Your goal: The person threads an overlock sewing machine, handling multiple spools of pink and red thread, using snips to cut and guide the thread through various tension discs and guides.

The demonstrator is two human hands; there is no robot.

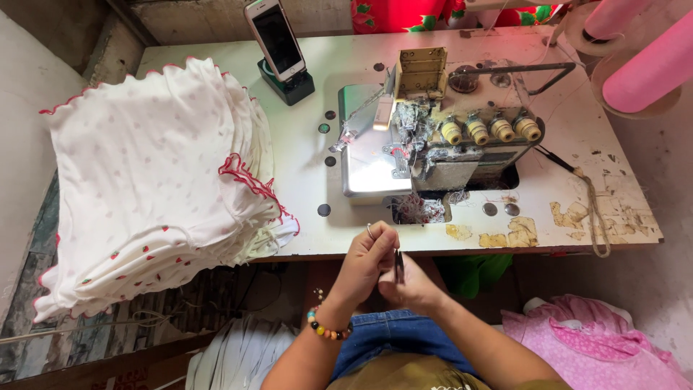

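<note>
Your left hand (367, 261) and right hand (408, 283) were pressed together at the surface's (303, 159) near edge, both pinching small dark snips (399, 266). The overlock machine (440, 137) sat with no cloth under it, while a tall stack of white, red-edged garments (159, 180) lay well left, seemingly already sewn.

2 pink thread cones (642, 61) cut off by the right edge
</note>
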